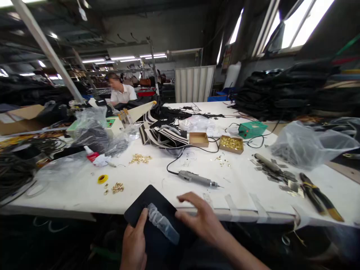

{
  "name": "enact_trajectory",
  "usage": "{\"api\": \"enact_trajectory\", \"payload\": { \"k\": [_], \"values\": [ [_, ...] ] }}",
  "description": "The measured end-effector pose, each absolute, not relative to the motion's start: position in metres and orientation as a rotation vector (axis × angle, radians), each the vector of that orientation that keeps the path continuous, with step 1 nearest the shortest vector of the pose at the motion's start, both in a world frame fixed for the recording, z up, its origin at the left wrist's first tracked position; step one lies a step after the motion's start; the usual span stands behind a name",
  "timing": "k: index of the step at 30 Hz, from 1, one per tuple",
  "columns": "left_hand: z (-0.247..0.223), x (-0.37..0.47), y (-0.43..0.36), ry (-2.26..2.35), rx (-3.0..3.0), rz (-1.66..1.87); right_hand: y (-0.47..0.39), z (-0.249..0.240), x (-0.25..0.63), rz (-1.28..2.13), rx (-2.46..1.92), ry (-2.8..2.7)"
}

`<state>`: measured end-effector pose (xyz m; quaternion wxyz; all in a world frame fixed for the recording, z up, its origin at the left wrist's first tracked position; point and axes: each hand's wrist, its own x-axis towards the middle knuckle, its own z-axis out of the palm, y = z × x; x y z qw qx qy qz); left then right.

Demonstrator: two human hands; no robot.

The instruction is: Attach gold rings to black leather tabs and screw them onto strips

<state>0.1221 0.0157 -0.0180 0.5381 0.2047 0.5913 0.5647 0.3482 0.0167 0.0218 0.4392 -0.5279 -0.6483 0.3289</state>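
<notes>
A dark flat panel with rounded corners (147, 195) is tilted at the table's front edge. My left hand (135, 240) grips its left side, thumb on top. On the panel lies a crumpled strip of translucent plastic (164, 225), near that thumb. My right hand (198, 213) hovers by the panel's right edge, thumb and index finger apart, nothing between them. Beyond the panel, a grey electric screwdriver (195, 179) lies on the white table (157, 170). Small gold fittings (117, 187) and a yellow ring (102, 179) sit to the left.
Pliers (320, 197) and metal plates (292, 185) lie at right. Farther back are a box of gold parts (231, 144), a green box (252, 129), striped straps (165, 135) and plastic bags (309, 144). A person (122, 90) is at the back left.
</notes>
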Motion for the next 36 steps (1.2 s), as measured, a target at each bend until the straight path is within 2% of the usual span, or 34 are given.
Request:
{"api": "enact_trajectory", "payload": {
  "k": [3, 7, 16, 20, 23, 27, 30, 36],
  "values": [
    [0.003, 0.119, 0.003, 1.272, 0.470, 1.379, 0.043, 0.013, 0.393, 0.349, -1.672, -1.806],
    [0.023, 0.113, -0.005, 1.182, 0.500, 1.366, 0.081, -0.001, 0.423, 0.083, -2.011, -2.079],
    [-0.001, 0.087, 0.009, 1.185, 0.690, 1.289, 0.092, -0.025, 0.457, -0.075, -2.081, -2.140],
    [-0.016, 0.081, 0.023, 1.163, 0.643, 1.219, 0.102, -0.015, 0.459, -0.103, -2.093, -2.066],
    [-0.027, 0.080, 0.029, 1.131, 0.615, 1.155, 0.111, 0.007, 0.416, -0.058, -1.864, -2.028],
    [-0.046, 0.076, 0.030, 1.079, 0.621, 1.077, 0.135, 0.028, 0.306, 0.511, -1.431, -2.113],
    [-0.059, 0.069, 0.027, 1.059, 0.619, 1.049, 0.165, 0.021, 0.218, 0.748, -1.246, -2.143],
    [-0.074, 0.041, 0.025, 1.287, 0.649, 1.063, 0.215, -0.015, 0.120, 0.740, -1.343, -2.305]
  ]
}}
